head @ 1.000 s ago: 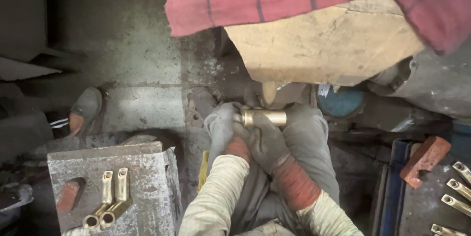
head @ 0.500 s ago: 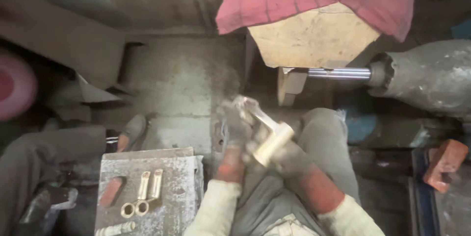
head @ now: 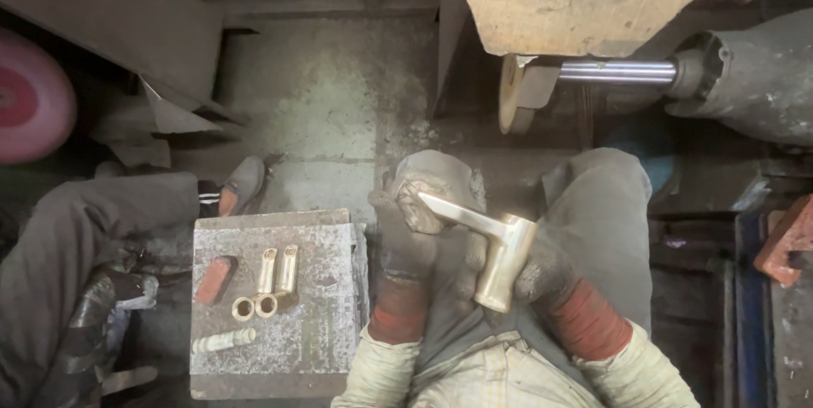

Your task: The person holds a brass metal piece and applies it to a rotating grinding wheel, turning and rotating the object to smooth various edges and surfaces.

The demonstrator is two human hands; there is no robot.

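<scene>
Both our gloved hands grasp the T-shaped polished brass fitting (head: 484, 243) above our lap: left hand (head: 411, 226) clenches its far-left flat end, right hand (head: 542, 272) its near-right barrel.

The metal block (head: 279, 306) sits left of the person's knees, and on top of it lie two brass pieces (head: 275, 281) side by side. Right of the block, both hands, left hand (head: 411, 226) and right hand (head: 542, 268), meet on a brass fitting (head: 491, 247). Beyond the block, up right, sits the wheel (head: 511, 94).
</scene>
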